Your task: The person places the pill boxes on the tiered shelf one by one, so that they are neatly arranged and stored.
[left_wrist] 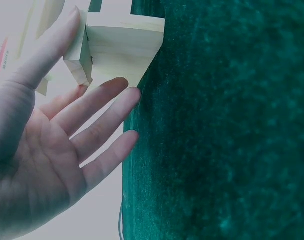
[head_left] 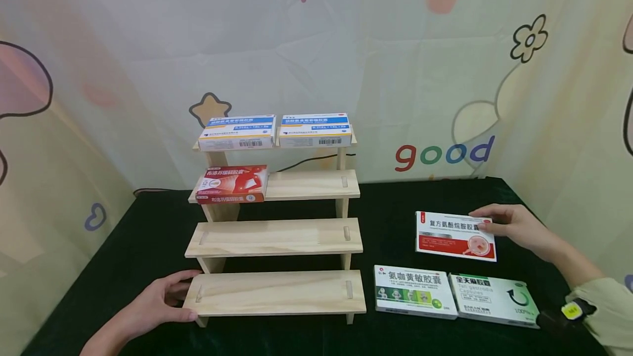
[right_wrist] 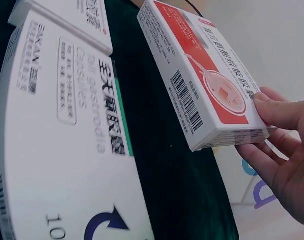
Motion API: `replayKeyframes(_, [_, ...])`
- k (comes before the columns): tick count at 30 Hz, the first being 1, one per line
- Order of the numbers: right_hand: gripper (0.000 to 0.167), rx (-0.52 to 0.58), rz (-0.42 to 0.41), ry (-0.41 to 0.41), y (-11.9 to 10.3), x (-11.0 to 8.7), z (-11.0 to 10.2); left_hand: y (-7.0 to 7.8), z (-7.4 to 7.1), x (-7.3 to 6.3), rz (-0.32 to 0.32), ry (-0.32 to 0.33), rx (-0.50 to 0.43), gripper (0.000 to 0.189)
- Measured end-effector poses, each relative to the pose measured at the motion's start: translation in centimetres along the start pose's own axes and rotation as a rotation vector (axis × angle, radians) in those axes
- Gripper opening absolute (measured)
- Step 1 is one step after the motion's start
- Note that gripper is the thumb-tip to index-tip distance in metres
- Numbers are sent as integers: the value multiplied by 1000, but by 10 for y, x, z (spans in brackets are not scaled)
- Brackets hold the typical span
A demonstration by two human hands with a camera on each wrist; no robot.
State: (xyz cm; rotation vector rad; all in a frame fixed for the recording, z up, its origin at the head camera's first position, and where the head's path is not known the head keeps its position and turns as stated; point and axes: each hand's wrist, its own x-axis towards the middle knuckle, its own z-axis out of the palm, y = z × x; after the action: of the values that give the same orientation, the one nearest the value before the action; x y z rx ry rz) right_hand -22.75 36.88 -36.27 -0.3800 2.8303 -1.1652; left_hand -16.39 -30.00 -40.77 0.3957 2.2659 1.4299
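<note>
My left hand (head_left: 157, 304) is at the left end of the lowest step of a stepped wooden rack (head_left: 274, 293), gripping it between thumb and index finger; the other fingers stretch past it in the left wrist view. My right hand (head_left: 519, 229) pinches a red-and-white medicine box (head_left: 452, 235) at its right end, thumb on the printed top and fingers beneath. Closer to me lie a white box with a green picture strip (head_left: 415, 291) and a white-and-green capsule box (head_left: 494, 298), side by side on the dark green cloth (head_left: 405, 339).
Two blue-and-white boxes, a left one (head_left: 238, 132) and a right one (head_left: 315, 130), sit on the rack's top step. A red box (head_left: 232, 184) rests at the left of the step below. A printed curtain (head_left: 376, 59) hangs behind; a thin black cable (head_left: 309, 161) runs behind the rack.
</note>
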Motion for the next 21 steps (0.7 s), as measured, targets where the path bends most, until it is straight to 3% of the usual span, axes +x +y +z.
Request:
replayKeyframes(10, [34, 105, -58, 13, -17, 10, -1, 1, 0, -1, 5, 16, 53, 70])
replayKeyframes(21, [30, 195, -62, 2, -42, 20, -2, 0, 0, -1, -6, 16, 24, 72])
